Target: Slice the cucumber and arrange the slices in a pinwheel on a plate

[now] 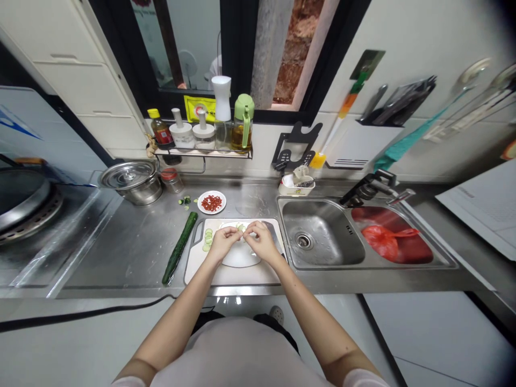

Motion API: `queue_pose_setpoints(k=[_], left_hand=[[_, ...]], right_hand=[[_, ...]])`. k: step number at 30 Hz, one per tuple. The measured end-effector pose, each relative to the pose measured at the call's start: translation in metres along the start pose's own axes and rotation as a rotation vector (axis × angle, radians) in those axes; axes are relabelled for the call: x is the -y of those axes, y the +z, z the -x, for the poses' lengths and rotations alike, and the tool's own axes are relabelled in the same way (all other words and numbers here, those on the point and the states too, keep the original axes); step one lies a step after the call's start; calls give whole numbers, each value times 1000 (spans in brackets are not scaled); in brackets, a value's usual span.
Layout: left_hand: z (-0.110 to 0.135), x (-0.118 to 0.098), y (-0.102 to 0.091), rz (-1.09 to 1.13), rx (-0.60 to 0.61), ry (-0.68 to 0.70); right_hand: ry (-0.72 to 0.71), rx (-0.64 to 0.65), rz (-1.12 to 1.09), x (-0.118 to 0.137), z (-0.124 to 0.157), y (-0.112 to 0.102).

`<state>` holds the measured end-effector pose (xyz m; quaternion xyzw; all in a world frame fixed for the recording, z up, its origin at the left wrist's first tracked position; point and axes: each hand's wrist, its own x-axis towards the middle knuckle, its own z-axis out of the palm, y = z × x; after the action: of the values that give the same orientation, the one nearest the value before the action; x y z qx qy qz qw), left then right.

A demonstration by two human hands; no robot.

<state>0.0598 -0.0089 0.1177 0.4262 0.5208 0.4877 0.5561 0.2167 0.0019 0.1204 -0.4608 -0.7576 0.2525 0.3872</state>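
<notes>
My left hand (224, 241) and my right hand (261, 240) meet over a white plate (242, 259), fingertips pinched on a thin cucumber slice (241, 228). The fingers partly cover the slice. Beneath the plate is a light cutting board (250, 277) with a grey rim. Several cucumber slices (207, 239) lie in an overlapping row on the board, left of the plate. A long green cucumber (180, 248) rests on the steel counter beside the board. Partly hidden behind my right hand, a flat grey blade-like piece (276, 234) lies at the board's right side.
Behind the board are a small dish of chopped red pieces (212, 202) and some cucumber scraps (185, 201). A lidded steel pot (131, 181) stands at the left. The sink (322, 236) borders the board's right, with a red bag (381, 242) in its second basin.
</notes>
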Motion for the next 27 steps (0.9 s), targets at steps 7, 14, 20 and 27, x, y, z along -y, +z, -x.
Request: queue_pose_setpoints(k=[7, 14, 20, 27], left_hand=[[-11, 30, 11, 24, -14, -73], [-25, 66, 27, -16, -15, -244], [-36, 84, 35, -326, 50, -352], [-50, 85, 38, -498, 86, -385]], right_hand=[[65, 15, -19, -30, 7, 5], [214, 108, 120, -67, 22, 12], [255, 170, 312, -81, 32, 15], [195, 151, 442, -86, 35, 20]])
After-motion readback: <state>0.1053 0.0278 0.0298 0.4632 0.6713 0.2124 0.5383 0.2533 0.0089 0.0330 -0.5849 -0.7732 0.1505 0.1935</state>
